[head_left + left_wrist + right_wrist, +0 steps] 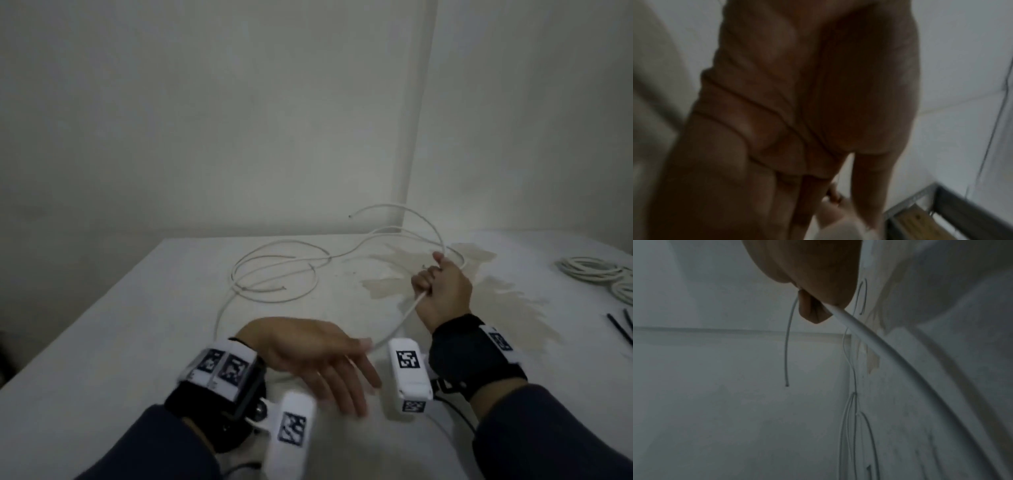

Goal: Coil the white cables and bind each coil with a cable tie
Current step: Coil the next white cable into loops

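The right hand [442, 291] grips the white cable [274, 270]; its slack runs down-left from that fist, nearest the left hand [318, 356], whose fingers lie straight and hold nothing.

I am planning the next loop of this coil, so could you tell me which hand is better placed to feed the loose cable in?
Probably the left. The right hand already grips the white cable, while the left hand is open, holds nothing, and hovers beside the slack running toward it.

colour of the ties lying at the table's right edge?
Black. The cable ties show only in the head view, thin dark strips near the right edge.
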